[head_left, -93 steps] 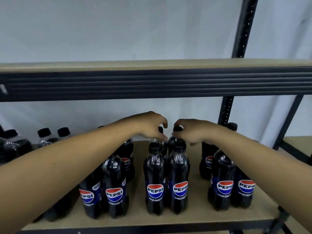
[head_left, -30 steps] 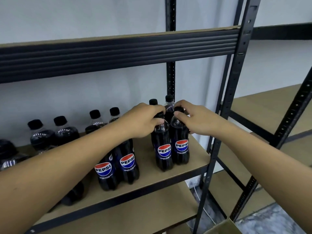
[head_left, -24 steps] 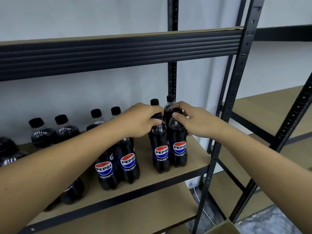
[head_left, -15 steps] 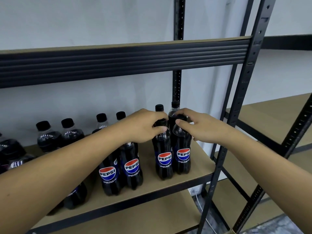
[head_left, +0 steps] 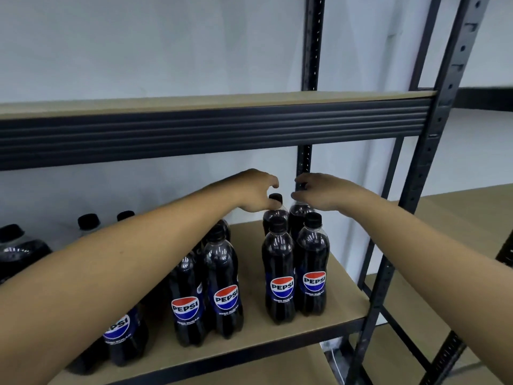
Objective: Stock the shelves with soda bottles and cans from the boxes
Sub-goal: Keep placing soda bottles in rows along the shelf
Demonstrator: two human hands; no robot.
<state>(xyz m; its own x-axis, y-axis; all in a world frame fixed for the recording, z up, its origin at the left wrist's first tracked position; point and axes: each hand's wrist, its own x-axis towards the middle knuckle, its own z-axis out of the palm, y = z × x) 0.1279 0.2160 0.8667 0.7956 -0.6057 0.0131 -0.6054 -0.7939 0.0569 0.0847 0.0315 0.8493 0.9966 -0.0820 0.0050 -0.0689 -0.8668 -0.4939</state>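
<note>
Bottles (head_left: 280, 273) paired on shelf (head_left: 342, 293) beside post (head_left: 305, 159); left hand (head_left: 255, 193) curls loosely over rear cap (head_left: 275, 198); right hand (head_left: 322, 191) unclear.

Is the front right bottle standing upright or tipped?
Upright. The bottle stands on its base on the shelf, black cap up, label level.

Bright, even, soft light from overhead. Slight motion smear on the fingers (head_left: 273, 184) of the left hand (head_left: 256, 191) and right hand (head_left: 319, 193). Crisp just below them, with small white glints on the bottles (head_left: 280, 273). Faint shade under the upper shelf (head_left: 211, 129) above the fingers. Bowed and stretched toward the edges, far from the fingers, with swollen forearms (head_left: 111, 273).
</note>
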